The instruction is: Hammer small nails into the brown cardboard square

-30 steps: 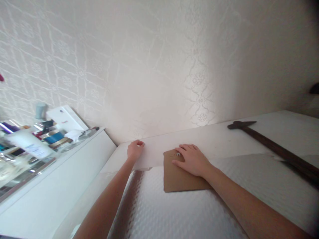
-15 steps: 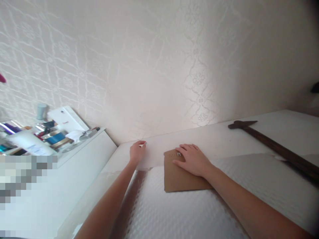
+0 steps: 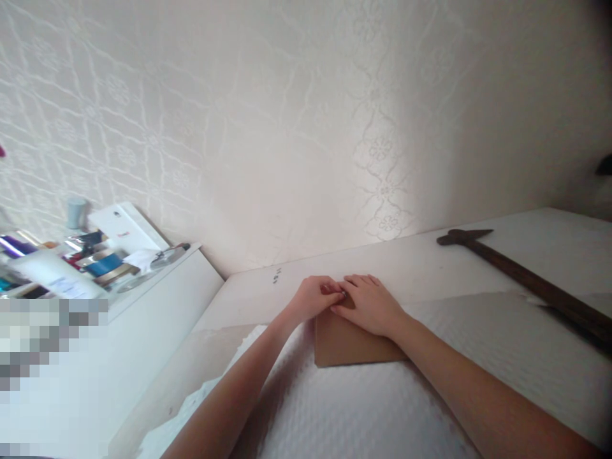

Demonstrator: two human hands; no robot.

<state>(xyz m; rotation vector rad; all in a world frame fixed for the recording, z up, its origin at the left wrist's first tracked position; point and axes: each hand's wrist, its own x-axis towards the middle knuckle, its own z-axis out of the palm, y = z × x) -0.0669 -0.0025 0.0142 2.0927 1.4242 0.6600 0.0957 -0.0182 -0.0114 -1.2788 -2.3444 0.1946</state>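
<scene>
A brown cardboard piece [image 3: 354,344] lies at the wall side of the surface, partly on a white bubble-textured sheet. My right hand [image 3: 375,306] rests flat over its upper part, fingers stretched out. Against the cardboard's upper left corner, my left hand [image 3: 318,298] is closed in a pinch, close to the right thumb. A tiny shiny metal piece [image 3: 343,294] shows at its fingertips; its exact kind is too small to tell. Farther left, several small metal pieces [image 3: 276,276] lie in a short row on the white surface. The rows of holes seen earlier in the cardboard are hidden by my hands.
An old hammer [image 3: 516,268] with a dark handle lies to the right. On the left, a white cabinet [image 3: 157,331] carries bottles, a white box [image 3: 129,229] and a blue-grey cup [image 3: 76,212]. A patterned wall [image 3: 306,127] rises behind.
My left hand has moved right, from the small metal pieces to the cardboard's corner beside my right hand. The metal pieces are now uncovered. My right hand has stayed on the cardboard.
</scene>
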